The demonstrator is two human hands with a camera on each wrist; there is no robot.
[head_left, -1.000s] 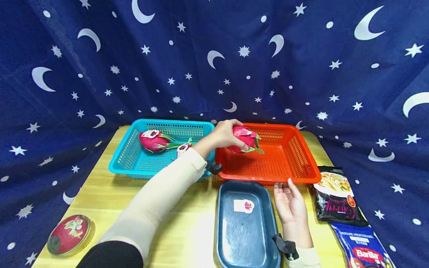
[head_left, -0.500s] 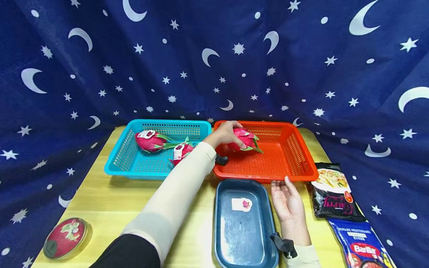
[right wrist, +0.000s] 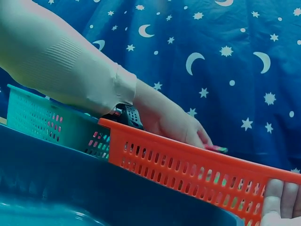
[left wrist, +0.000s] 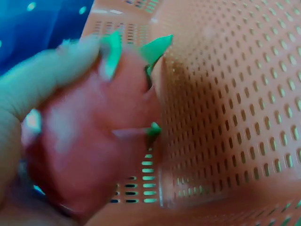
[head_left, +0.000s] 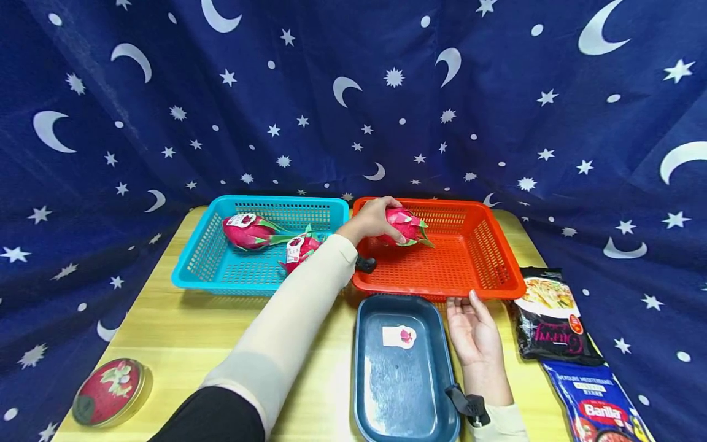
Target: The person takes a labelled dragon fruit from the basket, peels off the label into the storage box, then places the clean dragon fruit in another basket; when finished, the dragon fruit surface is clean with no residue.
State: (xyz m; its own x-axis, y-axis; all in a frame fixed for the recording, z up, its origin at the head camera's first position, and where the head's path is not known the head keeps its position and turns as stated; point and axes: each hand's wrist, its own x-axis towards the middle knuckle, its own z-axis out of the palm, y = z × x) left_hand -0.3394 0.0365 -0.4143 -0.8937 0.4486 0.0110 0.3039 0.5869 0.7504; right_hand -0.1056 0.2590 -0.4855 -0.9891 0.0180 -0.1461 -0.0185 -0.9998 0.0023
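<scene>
My left hand (head_left: 377, 218) grips a dragon fruit (head_left: 406, 226) over the left part of the red basket (head_left: 447, 270). In the left wrist view, its thumb lies along the pink side of the fruit (left wrist: 101, 127), green leaf tips pointing toward the basket's perforated wall. My right hand (head_left: 476, 334) is palm up at the front of the red basket, with its fingers (right wrist: 274, 193) straight against the outer wall below the rim. Two more dragon fruits, a labelled one (head_left: 250, 232) and another labelled one (head_left: 301, 248), lie in the blue basket (head_left: 221, 284) on the left.
A dark blue tray (head_left: 405, 383) with a dragon-fruit sticker (head_left: 399, 337) stands in front of the red basket. At right lie a black curry packet (head_left: 555, 319) and a blue Barilla packet (head_left: 599, 399). A round red-lidded container (head_left: 110, 391) sits at the front left.
The head view has shifted slightly. My left forearm has swung right, uncovering more of the second fruit in the blue basket. The held fruit stays over the red basket; my right hand stays at its front.
</scene>
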